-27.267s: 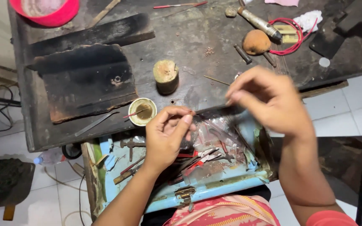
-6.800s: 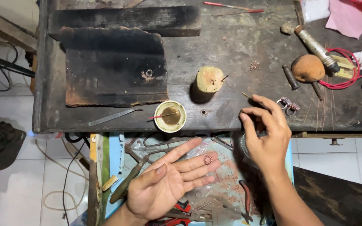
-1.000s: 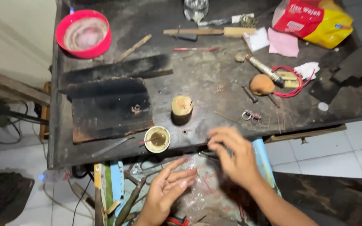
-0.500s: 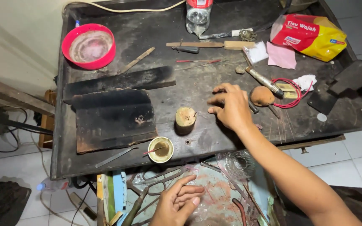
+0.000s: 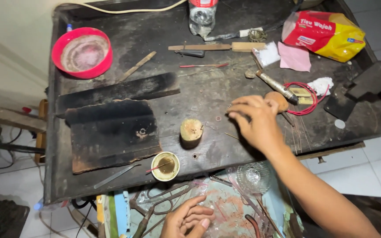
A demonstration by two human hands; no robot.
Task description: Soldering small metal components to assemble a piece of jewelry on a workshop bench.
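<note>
the right hand reaches over the dark workbench, fingers pinched together near a small ring; whether it holds anything, i cannot tell. the left hand rests loosely curled in the open drawer.

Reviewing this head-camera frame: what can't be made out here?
- Whatever the right hand pinches: its fingertips curl over the dark table, and anything there is too small to see.
- Left hand: cut off by the bottom edge; the palm is hidden.
- Open drawer: contents are partly under clear plastic and cropped below.
- Bottle: its top is cut off by the upper edge.
</note>
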